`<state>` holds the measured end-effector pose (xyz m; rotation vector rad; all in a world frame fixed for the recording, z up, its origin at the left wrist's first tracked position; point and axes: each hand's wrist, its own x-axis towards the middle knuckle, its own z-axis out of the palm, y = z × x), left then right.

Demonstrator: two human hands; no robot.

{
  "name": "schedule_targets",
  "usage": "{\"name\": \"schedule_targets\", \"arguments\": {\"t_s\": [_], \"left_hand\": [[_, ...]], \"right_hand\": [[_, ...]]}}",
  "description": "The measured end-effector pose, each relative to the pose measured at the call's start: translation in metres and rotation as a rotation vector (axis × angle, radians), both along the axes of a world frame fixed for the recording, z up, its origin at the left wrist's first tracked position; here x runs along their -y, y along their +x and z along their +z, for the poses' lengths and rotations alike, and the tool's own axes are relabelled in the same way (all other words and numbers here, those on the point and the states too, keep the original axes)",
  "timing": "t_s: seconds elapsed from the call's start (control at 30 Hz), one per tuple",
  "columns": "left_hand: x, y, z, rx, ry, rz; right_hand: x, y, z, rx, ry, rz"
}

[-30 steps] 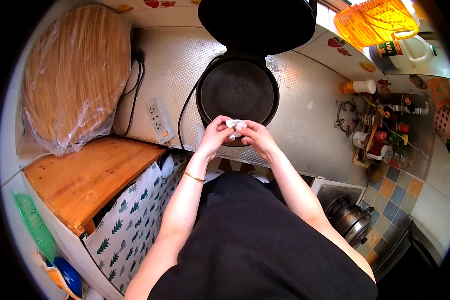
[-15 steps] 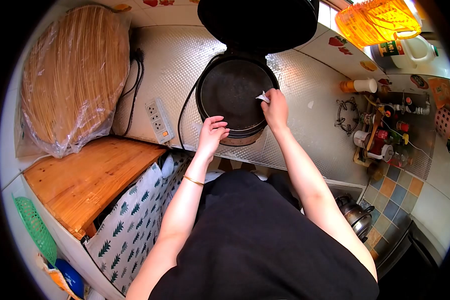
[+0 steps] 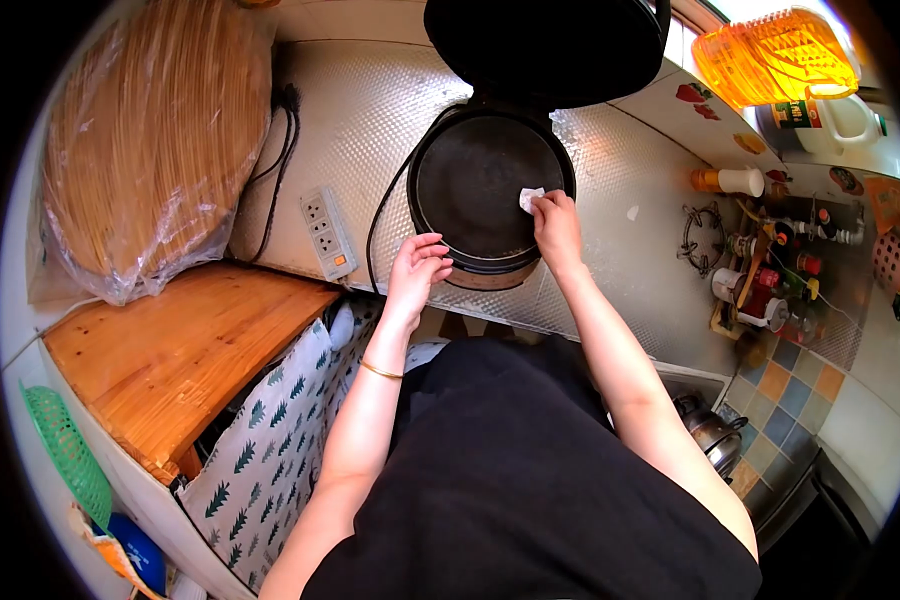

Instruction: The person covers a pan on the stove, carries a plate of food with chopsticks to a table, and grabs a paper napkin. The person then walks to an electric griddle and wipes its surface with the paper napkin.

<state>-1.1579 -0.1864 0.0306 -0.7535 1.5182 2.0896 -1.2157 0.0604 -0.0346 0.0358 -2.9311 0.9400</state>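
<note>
A round black electric griddle (image 3: pixel 485 185) stands on the metallic counter, its lid (image 3: pixel 550 50) raised at the back. In my right hand (image 3: pixel 557 230) a small white paper towel (image 3: pixel 531 200) is pinched, over the right side of the cooking plate. Whether the paper touches the plate I cannot tell. My left hand (image 3: pixel 418 270) is near the griddle's front left rim, fingers loosely curved and apart, holding nothing.
A power strip (image 3: pixel 328 235) lies left of the griddle, with a black cord between. Further left are a plastic-wrapped woven round board (image 3: pixel 155 150) and a wooden tabletop (image 3: pixel 190 345). An oil jug (image 3: pixel 775 60), a gas burner ring (image 3: pixel 703 240) and several condiment jars occupy the right.
My right hand has shifted slightly on the plate with the paper towel, and more of the paper shows. The view has moved a little, while my left hand keeps about the same pose.
</note>
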Motion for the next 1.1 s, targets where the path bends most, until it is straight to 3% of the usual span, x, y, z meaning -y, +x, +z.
{"name": "schedule_targets", "arguments": {"t_s": [0.07,0.17,0.23,0.5,0.63,0.73,0.93,1.1], "left_hand": [[0.002,0.003,-0.008,0.004,-0.025,0.024],[0.006,0.016,-0.044,0.009,-0.332,0.079],[0.008,0.022,-0.054,0.053,-0.351,0.07],[0.004,0.025,-0.054,0.047,-0.301,0.05],[0.006,0.02,-0.049,0.044,-0.296,0.035],[0.004,0.017,-0.043,0.035,-0.291,0.028],[0.004,0.018,-0.047,0.028,-0.312,0.001],[0.005,0.021,-0.056,0.047,-0.319,0.021]], "right_hand": [[0.003,0.0,-0.003,-0.003,0.0,-0.046],[0.016,0.004,-0.002,-0.021,0.001,-0.134],[0.029,0.007,-0.005,-0.066,0.009,-0.18],[0.112,0.028,-0.006,-0.014,-0.108,0.19],[0.085,0.017,-0.005,-0.065,-0.083,0.46],[0.047,-0.002,-0.003,-0.119,-0.025,0.469],[-0.012,-0.025,-0.009,-0.106,-0.052,-0.005],[0.033,-0.021,-0.016,-0.136,-0.035,-0.164]]}}
